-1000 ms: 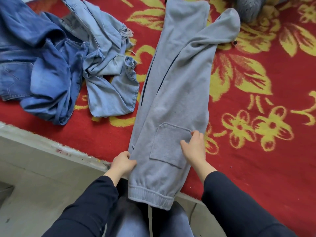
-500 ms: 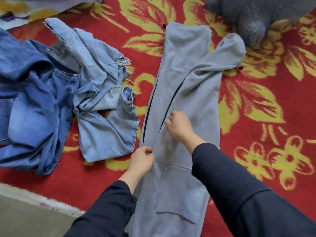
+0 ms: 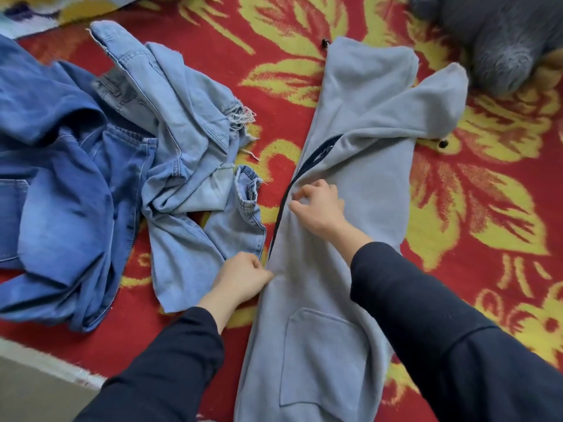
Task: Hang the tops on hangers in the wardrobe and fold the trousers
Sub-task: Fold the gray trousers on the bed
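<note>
Grey sweatpants (image 3: 365, 184) with a dark side stripe lie lengthwise on the red and yellow blanket (image 3: 502, 269), legs stacked, a patch pocket near me. My left hand (image 3: 243, 277) pinches the left edge of the sweatpants at mid-length. My right hand (image 3: 318, 207) sits further up, fingers curled, pinching the top layer of fabric beside the stripe. Light blue jeans (image 3: 189, 166) lie crumpled to the left, touching the sweatpants' edge. Dark blue jeans (image 3: 58, 178) are heaped at the far left.
A grey fuzzy garment (image 3: 502, 38) lies at the top right corner. The blanket's edge and the floor (image 3: 27, 391) show at the bottom left. A patterned cloth (image 3: 36, 10) peeks in at the top left.
Both hands have moved up the sweatpants from the cuff end to mid-length. The right hand crossed to the stripe side and pinched the top layer. The view shifted forward.
</note>
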Demonstrator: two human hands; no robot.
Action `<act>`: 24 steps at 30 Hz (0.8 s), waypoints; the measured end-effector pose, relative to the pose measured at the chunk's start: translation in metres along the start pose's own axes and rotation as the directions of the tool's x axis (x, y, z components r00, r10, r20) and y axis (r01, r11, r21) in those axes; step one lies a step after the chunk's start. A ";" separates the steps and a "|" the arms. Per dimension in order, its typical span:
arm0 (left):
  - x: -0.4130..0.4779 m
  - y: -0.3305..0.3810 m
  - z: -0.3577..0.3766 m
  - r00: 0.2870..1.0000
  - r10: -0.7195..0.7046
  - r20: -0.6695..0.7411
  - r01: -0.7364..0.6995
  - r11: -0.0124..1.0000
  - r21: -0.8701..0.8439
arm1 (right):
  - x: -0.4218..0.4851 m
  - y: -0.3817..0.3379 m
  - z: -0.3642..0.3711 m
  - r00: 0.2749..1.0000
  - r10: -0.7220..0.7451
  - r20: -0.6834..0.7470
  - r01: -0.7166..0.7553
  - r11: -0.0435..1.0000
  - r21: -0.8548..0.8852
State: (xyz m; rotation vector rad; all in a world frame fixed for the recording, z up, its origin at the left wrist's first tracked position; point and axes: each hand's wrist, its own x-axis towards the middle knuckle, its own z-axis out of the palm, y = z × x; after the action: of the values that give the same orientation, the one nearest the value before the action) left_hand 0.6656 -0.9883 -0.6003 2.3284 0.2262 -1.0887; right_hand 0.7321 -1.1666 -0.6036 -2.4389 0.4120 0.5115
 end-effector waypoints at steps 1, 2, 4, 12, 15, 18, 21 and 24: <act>0.003 0.007 -0.001 1.000 0.028 0.008 -0.028 0.999 0.029 | 0.005 0.006 -0.002 0.999 0.030 0.021 -0.029 0.999 -0.030; 0.007 0.016 0.000 0.997 0.071 -0.010 -0.070 0.997 0.045 | 0.010 0.011 -0.006 0.998 0.063 -0.019 -0.063 0.998 0.001; 0.017 0.036 0.004 0.974 0.196 -0.110 -0.188 0.979 0.076 | 0.019 0.020 -0.020 0.980 0.130 -0.151 -0.111 0.985 0.131; 0.094 0.103 0.001 0.831 0.533 -0.158 -0.455 0.816 0.357 | 0.083 0.066 -0.102 0.819 0.485 -0.306 -0.239 0.774 0.586; 0.128 0.124 -0.014 0.869 0.492 -0.043 -0.439 0.810 0.388 | 0.111 0.081 -0.127 0.708 0.671 -0.220 -0.225 0.509 0.831; 0.144 0.142 -0.024 0.891 0.453 -0.030 -0.399 0.812 0.425 | 0.129 0.082 -0.136 0.614 0.778 -0.135 -0.090 0.239 0.967; 0.145 0.154 -0.026 0.921 0.390 0.000 -0.348 0.822 0.451 | 0.144 0.073 -0.153 0.540 0.829 -0.146 -0.003 0.175 0.985; 0.147 0.165 -0.029 0.938 0.342 0.048 -0.326 0.829 0.455 | 0.167 0.055 -0.176 0.542 0.793 -0.279 0.053 0.298 0.953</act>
State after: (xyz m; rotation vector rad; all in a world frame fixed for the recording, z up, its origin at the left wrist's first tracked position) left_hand 0.8423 -1.1209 -0.6272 2.6599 -0.4683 -0.9984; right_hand 0.9025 -1.3454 -0.5756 -1.2105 1.3403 -0.5465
